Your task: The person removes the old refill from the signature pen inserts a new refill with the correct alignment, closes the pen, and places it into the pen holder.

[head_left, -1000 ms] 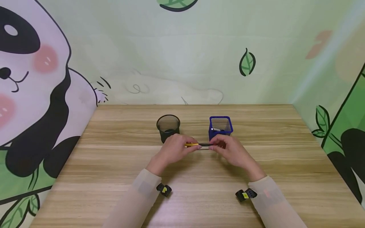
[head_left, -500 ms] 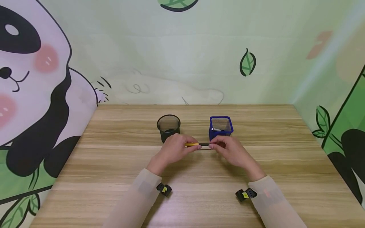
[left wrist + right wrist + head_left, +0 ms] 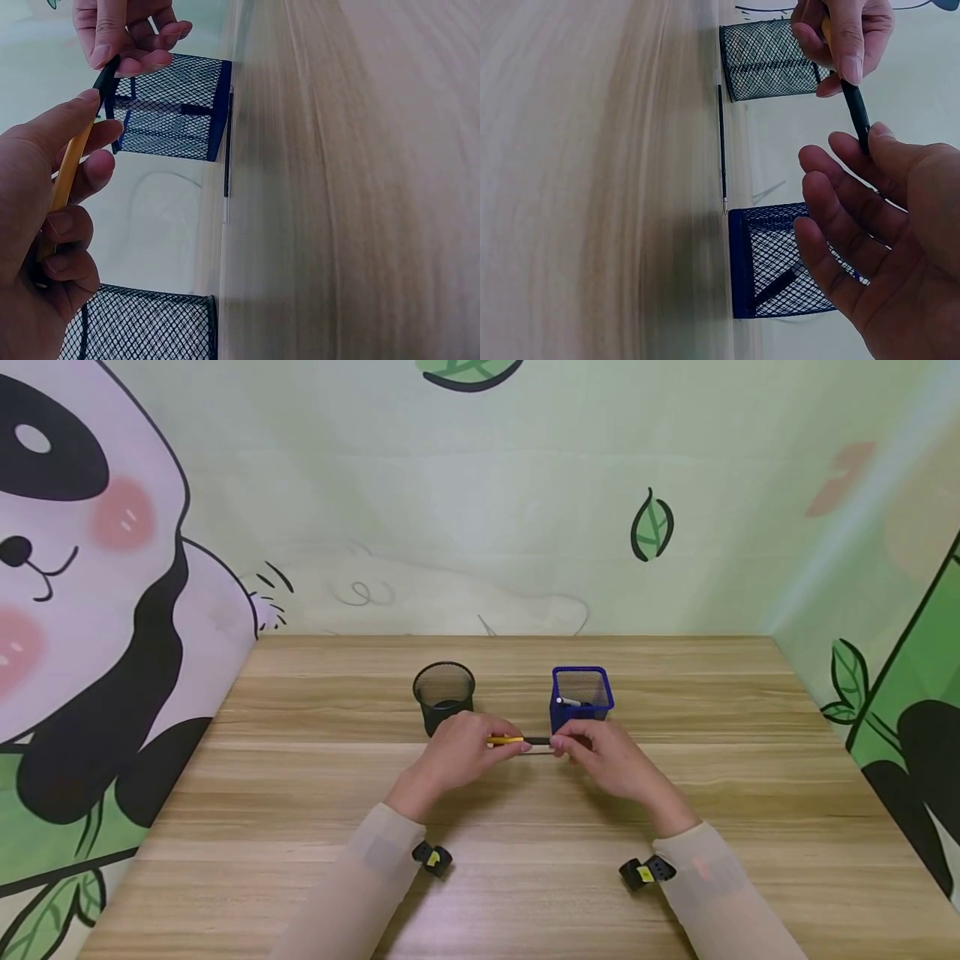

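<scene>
Between my two hands a yellow pen with a black front end (image 3: 71, 161) is held level above the table. My left hand (image 3: 462, 752) grips its yellow barrel, the fingers curled round it. With thumb and index finger, my right hand (image 3: 609, 762) pinches the tip of the black end; its other fingers are spread loosely, as the right wrist view shows. Under the pen a thin dark pen refill (image 3: 722, 150) lies on the table, with a clear stretch at one end and a small metal tip at the other.
Behind my left hand stands a round black mesh pen holder (image 3: 443, 703). Behind my right hand is a square blue mesh pen holder (image 3: 558, 718) with a white-ended pen (image 3: 567, 702) inside. The wooden table (image 3: 300, 693) meets a painted wall at the back.
My right hand has shifted very slightly toward me, its fingertips still at the pen's black end. The left hand, the refill and both pen holders stay put.
</scene>
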A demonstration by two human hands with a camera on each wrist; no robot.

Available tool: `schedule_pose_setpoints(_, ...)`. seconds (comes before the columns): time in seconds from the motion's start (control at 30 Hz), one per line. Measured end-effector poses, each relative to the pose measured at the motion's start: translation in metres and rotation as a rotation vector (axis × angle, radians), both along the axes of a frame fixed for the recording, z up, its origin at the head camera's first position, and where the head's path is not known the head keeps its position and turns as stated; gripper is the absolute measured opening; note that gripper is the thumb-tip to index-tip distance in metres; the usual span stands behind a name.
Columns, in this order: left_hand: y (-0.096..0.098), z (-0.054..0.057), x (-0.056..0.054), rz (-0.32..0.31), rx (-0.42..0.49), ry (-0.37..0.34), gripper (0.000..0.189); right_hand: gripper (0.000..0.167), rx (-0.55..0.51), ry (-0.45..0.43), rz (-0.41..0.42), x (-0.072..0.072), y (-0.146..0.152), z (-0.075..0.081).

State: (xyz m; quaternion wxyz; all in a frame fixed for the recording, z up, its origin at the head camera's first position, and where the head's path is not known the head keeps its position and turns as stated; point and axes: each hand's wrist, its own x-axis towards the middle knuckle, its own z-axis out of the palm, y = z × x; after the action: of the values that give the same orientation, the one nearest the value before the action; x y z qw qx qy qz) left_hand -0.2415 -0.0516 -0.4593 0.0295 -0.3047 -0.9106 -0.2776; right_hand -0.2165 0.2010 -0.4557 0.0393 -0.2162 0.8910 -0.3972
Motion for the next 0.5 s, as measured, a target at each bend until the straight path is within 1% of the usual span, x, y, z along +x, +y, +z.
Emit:
schedule_pose_setpoints(0.3,0.0002,-0.0004,-0.0005,-0.007,0.001,0.000,0.028,0.028,0.009,0.006,0.024,0.0000,-0.0001,-0.0010)
schedule_pose_setpoints(0.5,0.0002,-0.0001,-0.0001,-0.014,0.002,-0.002,0.030,0.030,-0.003,0.009,0.041,0.0006,-0.0012,-0.0005)
